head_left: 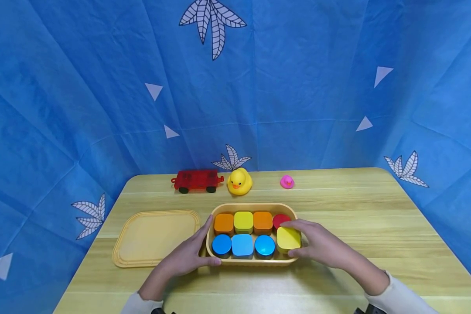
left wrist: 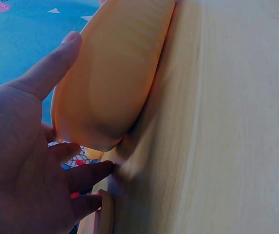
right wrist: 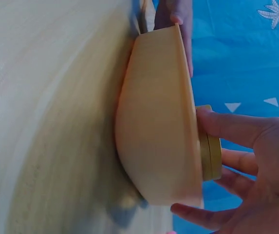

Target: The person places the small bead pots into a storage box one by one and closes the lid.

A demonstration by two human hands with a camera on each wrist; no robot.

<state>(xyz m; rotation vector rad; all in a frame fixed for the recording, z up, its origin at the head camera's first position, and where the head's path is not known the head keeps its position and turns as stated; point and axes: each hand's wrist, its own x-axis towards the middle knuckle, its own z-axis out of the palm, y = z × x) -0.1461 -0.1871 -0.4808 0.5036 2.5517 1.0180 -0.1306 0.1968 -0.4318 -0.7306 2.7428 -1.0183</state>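
Note:
A tan oblong tub (head_left: 255, 262) with rounded ends stands mid-table, holding several orange, yellow, blue and red blocks, some square-topped and some round. My right hand (head_left: 322, 244) pinches a yellow square block (head_left: 288, 238) between thumb and fingers at the tub's front right corner. In the right wrist view, this yellow block (right wrist: 210, 151) sticks up above the rim and has a seam along its side. The red round block (head_left: 281, 220) is partly covered by my fingers. At the tub's left end, my left hand (head_left: 184, 255) rests with thumb against the rim and fingers loosely extended.
A flat tan lid-like tray (head_left: 157, 237) lies left of the tub. Along the table's back edge are a red toy wagon (head_left: 198, 179), a yellow rubber duck (head_left: 240, 182) and a small pink duck (head_left: 287, 182). Blue patterned cloth (head_left: 298, 87) hangs behind and beside the table.

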